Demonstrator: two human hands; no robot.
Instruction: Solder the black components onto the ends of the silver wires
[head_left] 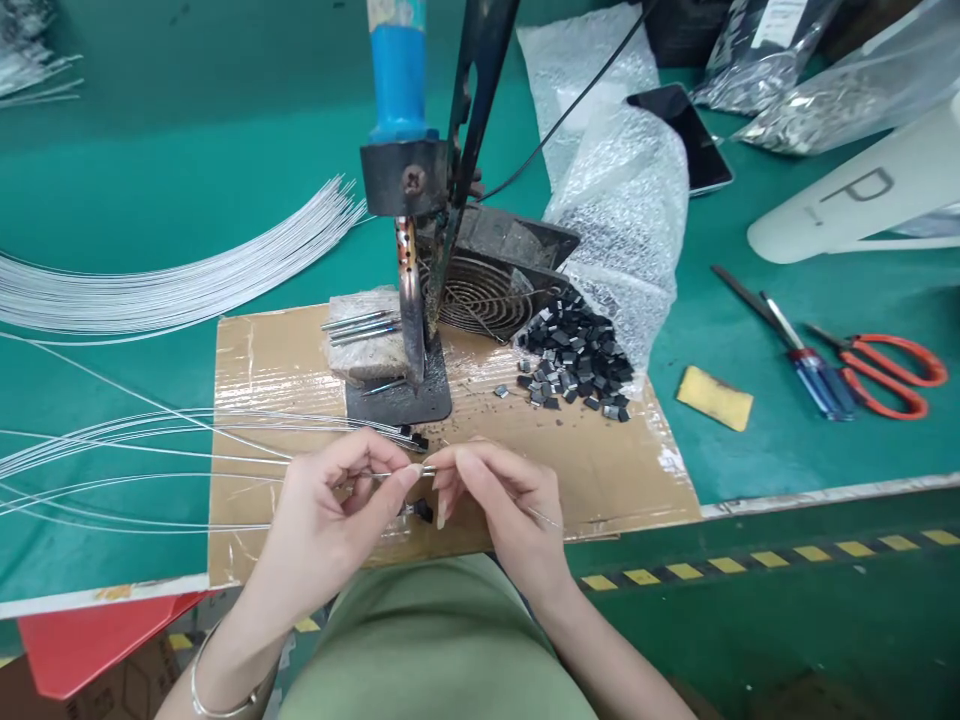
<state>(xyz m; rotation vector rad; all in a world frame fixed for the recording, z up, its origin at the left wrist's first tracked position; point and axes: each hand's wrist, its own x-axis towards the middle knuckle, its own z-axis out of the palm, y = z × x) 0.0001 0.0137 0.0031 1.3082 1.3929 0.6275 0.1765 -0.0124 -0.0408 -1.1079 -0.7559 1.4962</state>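
Note:
My left hand (322,530) is closed in a pinch on a thin white wire, close to its end. Facing it, my right hand (514,505) pinches at the tip of that wire, and a thin strand shows behind its fingers; what exactly it grips is too small to make out. Just beyond the fingers lie several wires (300,422) with small black pieces (411,438) on their ends. Another black end (424,510) shows below my fingertips. A sheet of cardboard (600,490) lies under both hands.
A blue-handled soldering iron (400,85) hangs point-down ahead of my hands, before a fan (484,295). Black pieces are heaped (577,355) at right. Nearby are a wire bundle (187,300), a yellow sponge (715,398), a screwdriver (817,380) and orange-handled scissors (889,370).

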